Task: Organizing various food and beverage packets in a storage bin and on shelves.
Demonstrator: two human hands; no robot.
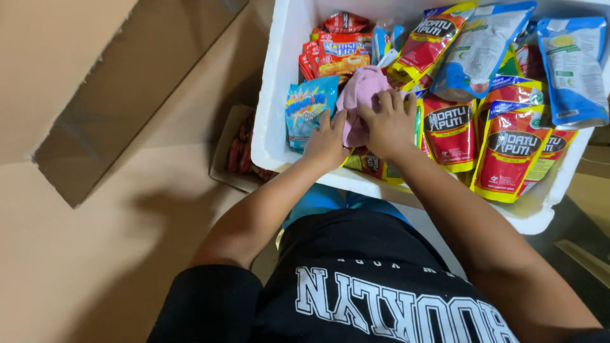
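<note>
Both my hands reach into a white foam box (274,95) packed with snack and sauce pouches. My left hand (327,141) and my right hand (389,124) meet on a soft pink packet (361,95) near the box's front edge; both touch it, fingers curled over it. A blue pouch (309,108) stands just left of my left hand. Red and yellow stand-up pouches (450,130) stand to the right of my right hand. Part of the pink packet is hidden under my fingers.
Larger blue and white pouches (572,70) lie at the box's far right. Red snack packets (337,54) fill the back. A small cardboard tray (238,149) of reddish items sits left of the box, on brown cardboard sheets (95,95).
</note>
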